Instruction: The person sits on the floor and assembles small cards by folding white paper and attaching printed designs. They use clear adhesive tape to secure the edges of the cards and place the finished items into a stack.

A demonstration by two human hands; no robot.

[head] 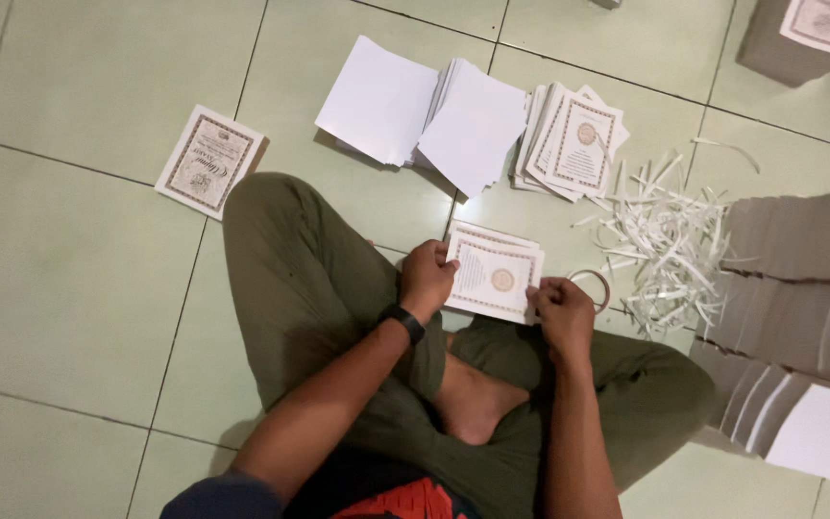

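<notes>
A small stack of printed cards, white with ornate brown borders and a round emblem, is held just above the crossed legs of a person seated on a pale green tiled floor. The left hand is closed on the stack's left edge, a dark band on its wrist; the right hand pinches the lower right corner, fingers curled narrow.

Just right of the stack, a roll of tape lies on the floor, partly behind the right hand. Beyond it, further right, spreads a heap of thin white paper trimmings. Right of the trimmings stand tall piles of grey-edged sheets.

Above the stack, near it, sits a fanned pile of the same bordered cards, and left of that pile, touching it, lie blank white sheets. Well to the upper left of the stack, a single bordered card lies alone on the floor.
</notes>
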